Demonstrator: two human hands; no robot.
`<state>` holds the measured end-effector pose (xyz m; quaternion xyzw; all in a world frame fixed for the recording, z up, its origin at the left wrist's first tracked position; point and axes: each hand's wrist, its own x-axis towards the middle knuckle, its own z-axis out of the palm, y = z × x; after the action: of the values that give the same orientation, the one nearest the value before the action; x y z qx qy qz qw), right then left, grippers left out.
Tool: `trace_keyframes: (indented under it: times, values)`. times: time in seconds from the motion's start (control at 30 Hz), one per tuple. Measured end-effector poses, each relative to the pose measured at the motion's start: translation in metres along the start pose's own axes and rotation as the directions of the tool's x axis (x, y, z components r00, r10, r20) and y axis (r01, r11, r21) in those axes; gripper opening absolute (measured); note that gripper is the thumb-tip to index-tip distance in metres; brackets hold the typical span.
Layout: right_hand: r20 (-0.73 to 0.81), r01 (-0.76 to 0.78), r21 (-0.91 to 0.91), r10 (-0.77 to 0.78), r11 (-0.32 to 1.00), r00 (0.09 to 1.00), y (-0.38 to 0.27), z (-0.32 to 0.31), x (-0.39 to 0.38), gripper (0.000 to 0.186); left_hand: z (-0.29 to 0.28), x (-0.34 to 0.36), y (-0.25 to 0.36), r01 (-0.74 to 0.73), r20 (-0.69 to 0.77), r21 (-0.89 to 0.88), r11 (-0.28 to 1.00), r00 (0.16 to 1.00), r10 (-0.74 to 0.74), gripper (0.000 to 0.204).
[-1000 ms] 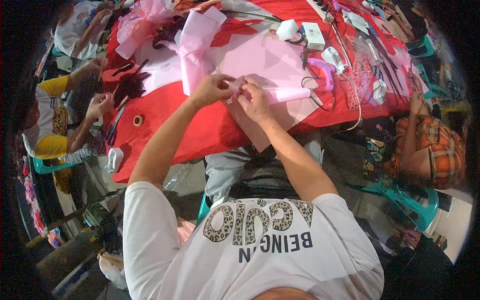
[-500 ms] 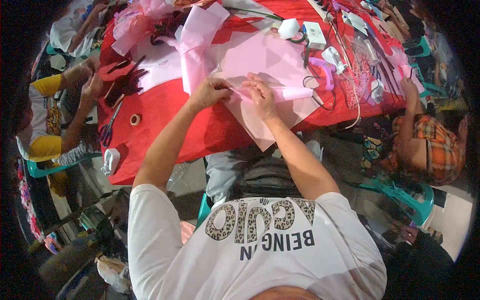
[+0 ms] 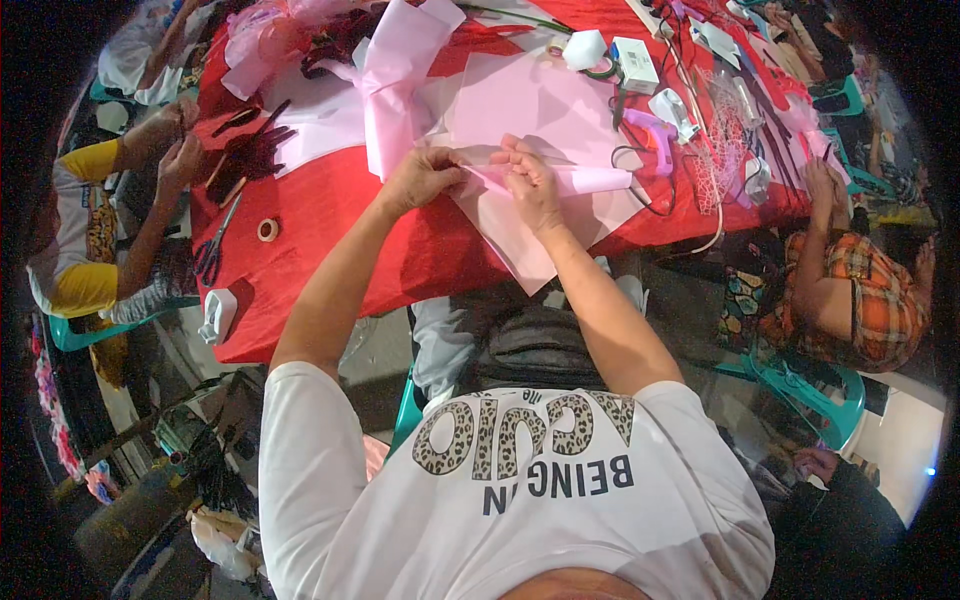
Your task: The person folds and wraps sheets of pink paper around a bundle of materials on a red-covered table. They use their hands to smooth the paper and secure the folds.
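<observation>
My left hand [image 3: 428, 180] pinches the left end of a gathered fold in a pink sheet of wrapping paper [image 3: 596, 180]. My right hand [image 3: 533, 190] grips the same fold farther right, thumb and fingers on it, the upper fingers partly raised. From there the fold runs rightward as a loose, tapering roll. Under it lie flat pale pink sheets [image 3: 530, 110], one corner hanging over the table's near edge. Just beyond my left hand, a wrapped pink paper bundle [image 3: 395, 90] lies on the table.
Scissors [image 3: 212, 250], a tape roll [image 3: 267, 230] and a crumpled white piece [image 3: 218, 316] lie left on the red cloth [image 3: 320, 240]. A purple glue gun [image 3: 655, 140], cords, a white box [image 3: 635, 65] and pink netting [image 3: 712, 140] lie right. People sit at both sides.
The view has shifted slightly. Both my hands keep their hold on the fold, with the right fingers a little changed. At the right, another person's hands have moved closer together.
</observation>
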<state>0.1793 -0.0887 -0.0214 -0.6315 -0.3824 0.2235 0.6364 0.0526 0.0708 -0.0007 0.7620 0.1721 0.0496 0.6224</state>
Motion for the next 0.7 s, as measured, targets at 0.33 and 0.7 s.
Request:
trace_keyframes:
  times: [0.33,0.7]
  values:
    - [-0.045,-0.061,0.172,0.070,0.983,0.997,0.002,-0.005,0.000,0.026,0.003,0.000,0.007,0.054,-0.017,0.051,0.997,0.998,-0.053,0.016]
    - [-0.056,-0.096,0.316,0.119,0.944,0.991,0.005,-0.001,0.001,0.027,0.008,-0.008,0.020,0.056,0.050,-0.236,0.970,0.998,-0.046,0.041]
